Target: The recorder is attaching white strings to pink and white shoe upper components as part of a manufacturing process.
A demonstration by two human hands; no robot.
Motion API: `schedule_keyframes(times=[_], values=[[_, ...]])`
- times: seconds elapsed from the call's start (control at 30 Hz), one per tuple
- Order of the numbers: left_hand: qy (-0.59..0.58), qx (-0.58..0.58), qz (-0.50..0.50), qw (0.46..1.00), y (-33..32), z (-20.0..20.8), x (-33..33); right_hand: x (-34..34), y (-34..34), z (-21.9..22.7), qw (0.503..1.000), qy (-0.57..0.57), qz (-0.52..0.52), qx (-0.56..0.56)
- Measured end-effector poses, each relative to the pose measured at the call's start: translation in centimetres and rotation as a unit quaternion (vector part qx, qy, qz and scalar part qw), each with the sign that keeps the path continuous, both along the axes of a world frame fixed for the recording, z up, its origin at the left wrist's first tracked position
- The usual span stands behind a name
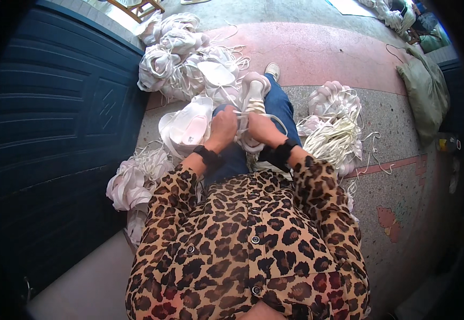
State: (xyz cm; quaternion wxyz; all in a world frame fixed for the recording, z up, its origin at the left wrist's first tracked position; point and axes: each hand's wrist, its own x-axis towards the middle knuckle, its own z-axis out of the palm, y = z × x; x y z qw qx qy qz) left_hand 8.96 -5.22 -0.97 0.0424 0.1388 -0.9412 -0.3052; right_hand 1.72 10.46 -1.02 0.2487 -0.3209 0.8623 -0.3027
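A pale pink and white sneaker (253, 92) rests on my legs, its toe pointing away from me. Cream shoelace (282, 122) is strung across its front and loops out past my right hand. My left hand (224, 128) is closed at the shoe's left side, fingertips pinching a lace. Opposite it, my right hand (264, 129) is also closed on the lace, and the two hands are a little apart. Both hide part of the shoe's opening. Beside my left hand lies a white shoe piece with a pink insole (191, 132).
A heap of white and pink shoes (174, 58) with loose laces lies at far left. More shoes (136, 181) sit against the dark blue door (61, 106). To my right is a thick bundle of cream laces (325, 140) by another shoe pile (334, 100). A greenish sack (424, 93) stands farther right.
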Motion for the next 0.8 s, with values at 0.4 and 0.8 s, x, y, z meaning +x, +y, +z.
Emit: schedule_keyframes(times=[0.4, 0.8], values=[[0.063, 0.033, -0.056, 0.996, 1.1, 2.4, -0.5, -1.7, 11.0, 25.6, 0.544, -0.569, -0.120, -0.605], [0.018, 0.290, -0.334, 0.897, 4.9, 11.4, -2.2, -2.6, 8.6, 26.7, 0.582, -0.501, -0.063, -0.638]])
